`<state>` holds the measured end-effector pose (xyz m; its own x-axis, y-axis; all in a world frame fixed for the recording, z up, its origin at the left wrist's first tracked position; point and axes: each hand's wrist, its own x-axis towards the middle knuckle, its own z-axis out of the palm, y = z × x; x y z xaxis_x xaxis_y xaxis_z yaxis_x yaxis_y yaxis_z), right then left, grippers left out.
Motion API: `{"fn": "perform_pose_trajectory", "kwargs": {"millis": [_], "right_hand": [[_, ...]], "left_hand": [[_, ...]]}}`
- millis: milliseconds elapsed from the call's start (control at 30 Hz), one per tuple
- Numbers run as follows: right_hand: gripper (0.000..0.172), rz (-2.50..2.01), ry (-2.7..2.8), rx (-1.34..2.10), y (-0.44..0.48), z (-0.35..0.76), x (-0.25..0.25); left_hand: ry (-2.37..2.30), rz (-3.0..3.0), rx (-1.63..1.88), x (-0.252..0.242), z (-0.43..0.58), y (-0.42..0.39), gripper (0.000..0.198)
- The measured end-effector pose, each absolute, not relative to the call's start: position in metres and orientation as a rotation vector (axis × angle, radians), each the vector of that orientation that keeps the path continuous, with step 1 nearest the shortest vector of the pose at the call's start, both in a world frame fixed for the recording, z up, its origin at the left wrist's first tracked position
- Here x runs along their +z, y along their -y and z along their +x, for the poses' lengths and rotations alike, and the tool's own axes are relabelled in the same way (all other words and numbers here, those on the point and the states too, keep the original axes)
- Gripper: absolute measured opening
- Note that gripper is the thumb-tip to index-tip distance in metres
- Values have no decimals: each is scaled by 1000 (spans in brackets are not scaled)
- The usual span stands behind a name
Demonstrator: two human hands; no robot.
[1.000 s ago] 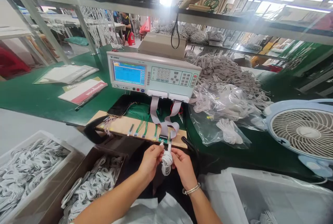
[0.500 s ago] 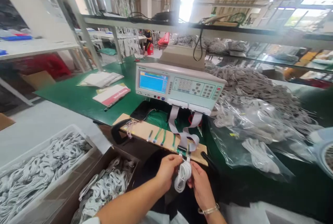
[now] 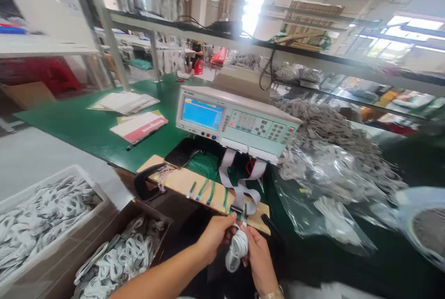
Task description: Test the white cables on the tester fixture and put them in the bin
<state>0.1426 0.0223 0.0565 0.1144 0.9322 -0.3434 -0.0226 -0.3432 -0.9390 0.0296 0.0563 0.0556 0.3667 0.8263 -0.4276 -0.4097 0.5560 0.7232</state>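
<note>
A coiled white cable (image 3: 238, 249) hangs between my two hands at the front edge of a wooden board (image 3: 184, 183). My left hand (image 3: 216, 238) pinches one end of the cable near a small green circuit board (image 3: 233, 213) fixed there. On the other side, my right hand (image 3: 256, 251) has its fingers closed around the cable's other end, close to the same spot. My fingers hide the plug ends, so whether they sit in the sockets is unclear. Grey ribbon cables (image 3: 227, 169) run from the board up to a bench tester (image 3: 236, 120) with a lit blue screen.
Heaped grey cables (image 3: 333, 123) and a clear plastic bag (image 3: 313, 206) lie on the right of the green table (image 3: 69, 118). A bucket (image 3: 417, 201) stands at far right. Bins of coiled cables, a white one (image 3: 100, 208) and a cardboard box (image 3: 163, 229), are lower left. Papers (image 3: 139, 125) lie behind.
The view has tilted and shifted, so the tester, board and hands appear slightly farther left. A small red light now shows on the tester's panel. Both hands stay at the board with the cable.
</note>
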Motion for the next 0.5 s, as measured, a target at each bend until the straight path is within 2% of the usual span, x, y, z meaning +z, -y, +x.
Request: {"fn": "perform_pose_trajectory", "kwargs": {"millis": [200,300,433,500], "right_hand": [[32,-1523,837,1264,-4,125,59],[24,-1550,859,1208,2,127,50],[24,-1658,1040,1215,27,121,52],[22,-1672,1259,1339,43,126,63]], "left_hand": [[-960,525,798,60,24,-21,37],[-1067,618,771,53,17,-14,50],[-1165,1019,678,46,3,0,83],[-1190,1334,553,45,-6,10,75]]}}
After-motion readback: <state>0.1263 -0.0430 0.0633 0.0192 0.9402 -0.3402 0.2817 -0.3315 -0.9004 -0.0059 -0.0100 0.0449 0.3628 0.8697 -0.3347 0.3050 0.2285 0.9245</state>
